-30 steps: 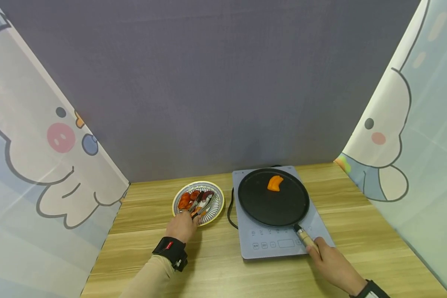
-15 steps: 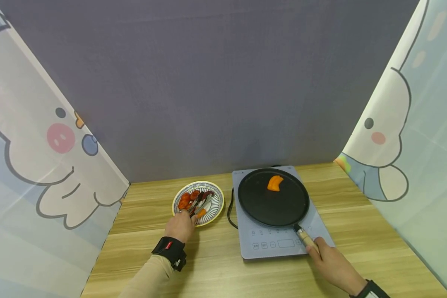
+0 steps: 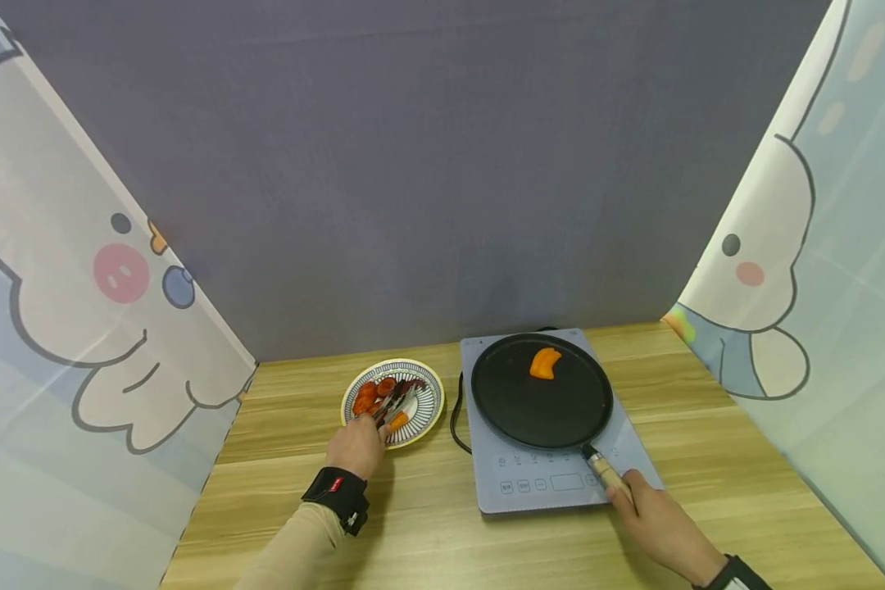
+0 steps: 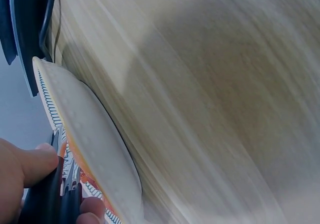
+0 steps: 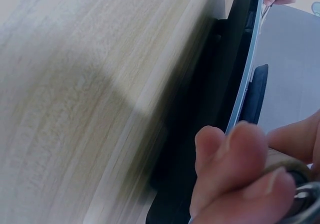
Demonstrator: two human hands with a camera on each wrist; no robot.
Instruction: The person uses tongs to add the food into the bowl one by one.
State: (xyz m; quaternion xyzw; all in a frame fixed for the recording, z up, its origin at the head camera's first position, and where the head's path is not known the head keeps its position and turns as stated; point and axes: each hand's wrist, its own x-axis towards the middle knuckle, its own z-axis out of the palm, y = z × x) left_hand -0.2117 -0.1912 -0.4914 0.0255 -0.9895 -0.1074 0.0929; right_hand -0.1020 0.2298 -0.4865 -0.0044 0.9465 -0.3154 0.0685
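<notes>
My left hand (image 3: 357,448) grips a pair of tongs (image 4: 45,196) with black handles and metal arms. The tips of the tongs lie among the food on a patterned plate (image 3: 431,410) with a yellow rim. Several red slices (image 3: 366,397), a dark reddish piece and an orange piece (image 3: 398,421) are on that plate. Whether the tips pinch any food I cannot tell. With my right hand (image 3: 656,524) I hold the wooden handle (image 3: 609,473) of a flat black pan (image 3: 538,414). Orange pieces (image 3: 544,363) lie together toward the far side of the pan.
The pan rests on a grey induction cooktop (image 3: 497,475) with touch controls. Its black cable (image 3: 455,418) runs between plate and cooktop. A wood-grain table (image 3: 420,533) carries everything. A grey panel (image 3: 442,180) closes the back, with cartoon-printed panels at both sides.
The arms of the tongs have shifted a little on the plate and come closer together. More of the orange piece beside them shows. My right hand and the pan hold still.
</notes>
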